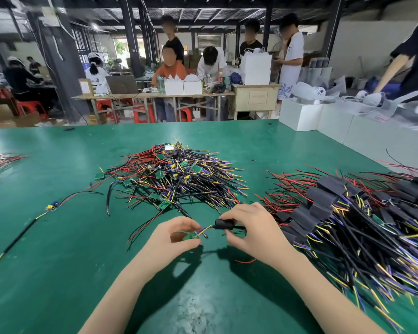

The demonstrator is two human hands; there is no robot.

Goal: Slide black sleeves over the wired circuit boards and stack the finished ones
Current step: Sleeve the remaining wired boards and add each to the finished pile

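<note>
My left hand [176,233] pinches a small green circuit board [190,236] between thumb and fingers, just above the green table [58,261]. Yellow and purple wires run from the board to the right into a black sleeve [223,224], which my right hand [247,227] grips. The sleeve sits on the wires, a short gap away from the board. A pile of bare wired boards [176,174] lies behind my hands. A stack of sleeved boards [343,213] lies at the right.
A single loose wired board [52,206] lies at the left, with a black cable [17,239] below it. More wires [0,159] lie at the far left edge. White boxes [323,119] stand at the back right. Several people work at tables beyond.
</note>
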